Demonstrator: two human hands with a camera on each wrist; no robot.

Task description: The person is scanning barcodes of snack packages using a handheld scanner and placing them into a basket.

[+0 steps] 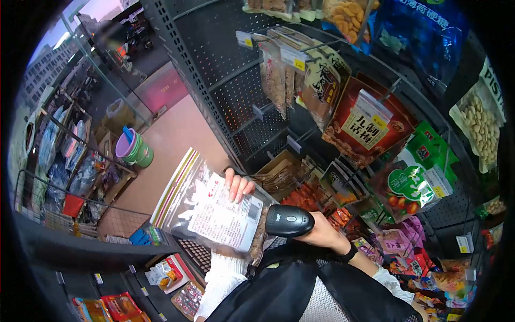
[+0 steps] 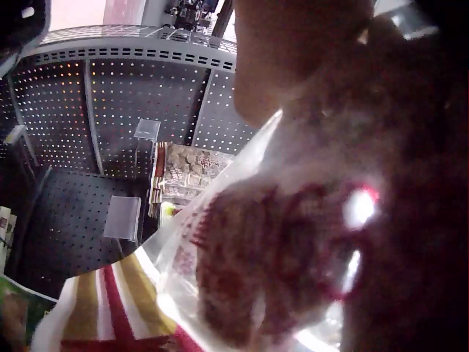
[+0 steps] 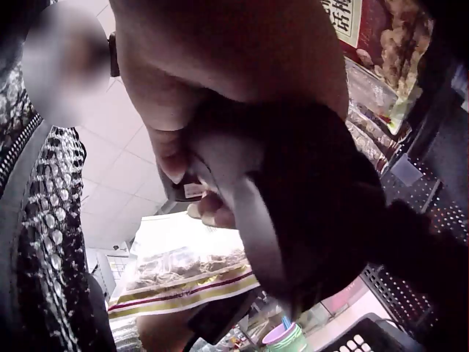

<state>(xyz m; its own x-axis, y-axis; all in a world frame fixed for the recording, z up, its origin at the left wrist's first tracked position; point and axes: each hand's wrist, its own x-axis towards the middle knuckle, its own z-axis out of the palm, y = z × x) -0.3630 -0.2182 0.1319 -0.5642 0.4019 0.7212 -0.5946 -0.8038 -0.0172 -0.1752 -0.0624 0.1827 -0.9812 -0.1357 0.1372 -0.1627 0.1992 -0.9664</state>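
Observation:
My left hand [image 1: 240, 186] grips a clear zip-top snack bag [image 1: 214, 220], its fingers bent over the top side. The bag has a striped seal edge and a white printed label with a barcode panel. Brown pieces show through its plastic in the left wrist view. In my right hand [image 1: 326, 234] is a black barcode scanner [image 1: 289, 220], its head beside the label's barcode end. The right wrist view shows fingers wrapped round the scanner's handle, with the bag [image 3: 187, 282] beyond it.
Hanging snack packs fill the dark pegboard rack on the right, among them a red bag [image 1: 365, 121] and a pistachio bag [image 1: 481, 129]. Purple and green buckets [image 1: 140, 151] stand on the floor by a wire shelf. A keyboard [image 1: 194, 254] lies partly hidden below the bag.

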